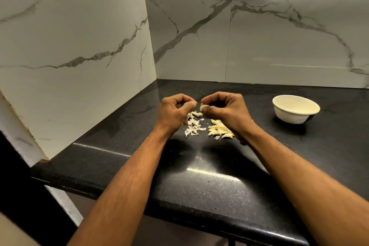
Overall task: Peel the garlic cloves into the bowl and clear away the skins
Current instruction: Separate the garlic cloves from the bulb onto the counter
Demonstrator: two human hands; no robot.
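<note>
Dim warm light, countertop (209, 173) glare

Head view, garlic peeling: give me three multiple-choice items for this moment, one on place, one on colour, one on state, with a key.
1. Where does the bowl stand on the counter?
A. To the right of both hands
B. Between the hands
C. To the left of both hands

2. What colour is the counter?
A. White
B. Black, speckled
C. Brown

3. What is the right hand doing?
A. Lying flat
B. Reaching into the bowl
C. Pinching a garlic clove

Key: 1 A, it sits beyond the right hand; 2 B, dark stone with flecks; 3 C, the clove shows at its fingertips, opposite the left hand.
</note>
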